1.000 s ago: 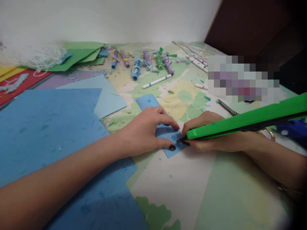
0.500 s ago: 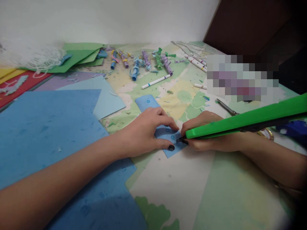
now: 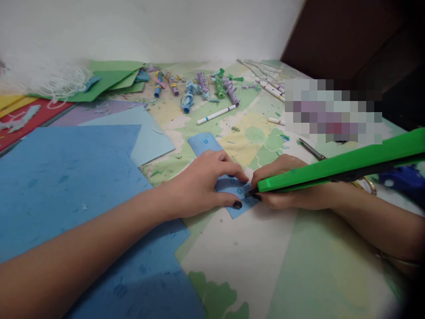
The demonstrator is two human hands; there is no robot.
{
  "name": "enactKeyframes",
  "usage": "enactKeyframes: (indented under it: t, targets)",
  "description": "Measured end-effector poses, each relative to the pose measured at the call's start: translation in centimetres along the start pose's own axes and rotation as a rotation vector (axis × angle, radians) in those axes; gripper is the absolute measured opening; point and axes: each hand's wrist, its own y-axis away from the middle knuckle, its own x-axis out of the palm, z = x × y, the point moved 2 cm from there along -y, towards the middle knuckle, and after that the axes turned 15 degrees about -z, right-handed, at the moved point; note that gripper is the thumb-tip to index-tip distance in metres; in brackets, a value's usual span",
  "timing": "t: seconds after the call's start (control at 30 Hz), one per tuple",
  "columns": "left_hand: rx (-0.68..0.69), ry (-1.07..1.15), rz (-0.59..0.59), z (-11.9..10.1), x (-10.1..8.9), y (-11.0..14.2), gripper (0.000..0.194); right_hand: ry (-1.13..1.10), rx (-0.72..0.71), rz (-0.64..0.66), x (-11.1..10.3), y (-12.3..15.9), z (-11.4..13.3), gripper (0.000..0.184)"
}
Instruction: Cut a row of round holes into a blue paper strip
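A narrow strip of blue paper (image 3: 206, 141) with small drawn rings lies slanting on the tabletop. My left hand (image 3: 206, 184) rests across its middle, thumb and index finger apart, pressing it down; part of the strip is hidden underneath. My right hand (image 3: 285, 190) grips what looks like a green utility knife (image 3: 332, 167) with a long body. Its dark tip touches the strip near the rings, at the end closest to me. The green body covers part of my right hand's fingers.
Large blue sheets (image 3: 66, 177) lie at left, with a light blue sheet (image 3: 152, 137) behind. Several decorated paper rolls (image 3: 187, 97), a marker (image 3: 217, 114) and paper scraps are at the back. Scissors (image 3: 310, 148) and a dark blue object (image 3: 401, 181) lie right. White string (image 3: 63, 79) sits far left.
Both hands, the strip and the green knife stay in nearly the same place. Only a slight shift of the whole view shows.
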Motion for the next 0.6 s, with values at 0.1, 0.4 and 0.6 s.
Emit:
enactKeyframes:
  t: [0.1, 0.4, 0.6]
  targets:
    - [0.009, -0.001, -0.006, -0.01, -0.04, 0.04, 0.031, 0.003, -0.008, 0.000, -0.04, -0.01, -0.06, 0.009]
    - [0.068, -0.044, -0.027, 0.22, 0.02, 0.10, 0.028, 0.064, -0.077, -0.055, 0.20, 0.33, 0.20, 0.009]
    - [0.343, -0.281, -0.054, 0.86, -0.39, -0.24, 0.049, 0.208, -0.108, -0.150, 0.57, 0.73, 0.39, 0.010]
